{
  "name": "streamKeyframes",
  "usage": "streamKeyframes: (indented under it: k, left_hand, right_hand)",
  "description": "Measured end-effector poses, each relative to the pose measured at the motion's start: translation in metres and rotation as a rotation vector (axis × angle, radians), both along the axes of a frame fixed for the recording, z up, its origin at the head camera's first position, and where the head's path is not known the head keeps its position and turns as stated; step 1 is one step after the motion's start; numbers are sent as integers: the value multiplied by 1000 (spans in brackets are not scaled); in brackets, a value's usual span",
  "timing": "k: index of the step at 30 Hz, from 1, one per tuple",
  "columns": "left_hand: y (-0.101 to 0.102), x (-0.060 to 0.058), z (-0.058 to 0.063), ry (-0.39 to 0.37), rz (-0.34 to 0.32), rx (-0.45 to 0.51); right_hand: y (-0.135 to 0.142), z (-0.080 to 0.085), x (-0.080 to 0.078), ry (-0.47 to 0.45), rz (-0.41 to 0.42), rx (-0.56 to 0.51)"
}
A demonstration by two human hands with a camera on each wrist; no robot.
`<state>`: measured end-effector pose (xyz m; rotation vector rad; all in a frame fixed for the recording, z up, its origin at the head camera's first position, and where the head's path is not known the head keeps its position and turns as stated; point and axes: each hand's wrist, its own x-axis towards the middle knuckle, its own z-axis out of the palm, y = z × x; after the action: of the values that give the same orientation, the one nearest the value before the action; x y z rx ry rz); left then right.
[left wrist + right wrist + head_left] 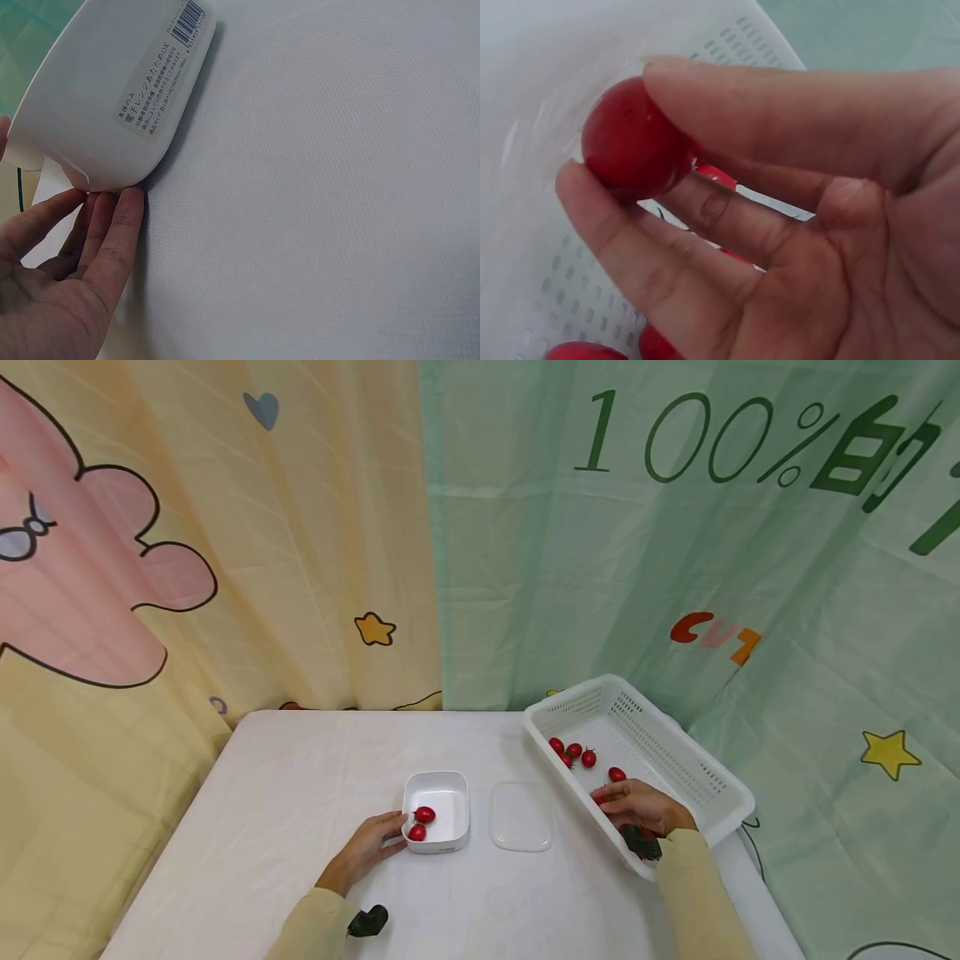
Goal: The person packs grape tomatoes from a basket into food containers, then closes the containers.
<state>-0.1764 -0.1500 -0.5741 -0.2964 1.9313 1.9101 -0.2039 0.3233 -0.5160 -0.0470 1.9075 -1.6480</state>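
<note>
A small white square container (450, 835) stands on the table with two cherry tomatoes (424, 815) inside. My left hand (367, 850) touches its left side; the left wrist view shows nearly straight fingers (124, 217) against a lower corner, below a printed label (161, 82). Over the near part of a white perforated basket (652, 735), my right hand (637, 806) pinches a cherry tomato (634, 139) between thumb and fingertips. More cherry tomatoes (588, 758) lie in the basket, some partly hidden by that hand.
A translucent square lid (521, 816) lies flat between container and basket. White cloth covers the table (300, 793). Printed curtains (517, 568) hang behind it and at the sides. A thin dark cable (756, 852) hangs beside the basket's right end.
</note>
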Motion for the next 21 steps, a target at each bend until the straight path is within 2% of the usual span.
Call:
streamKeyframes:
  k: [15, 21]
  left_hand:
    - [0, -1, 0, -8, 1, 2]
    - [0, -1, -1, -9, 4, 2]
  right_hand:
    - [-7, 10, 1, 19, -137, 53]
    - [-8, 12, 1, 45, -145, 49]
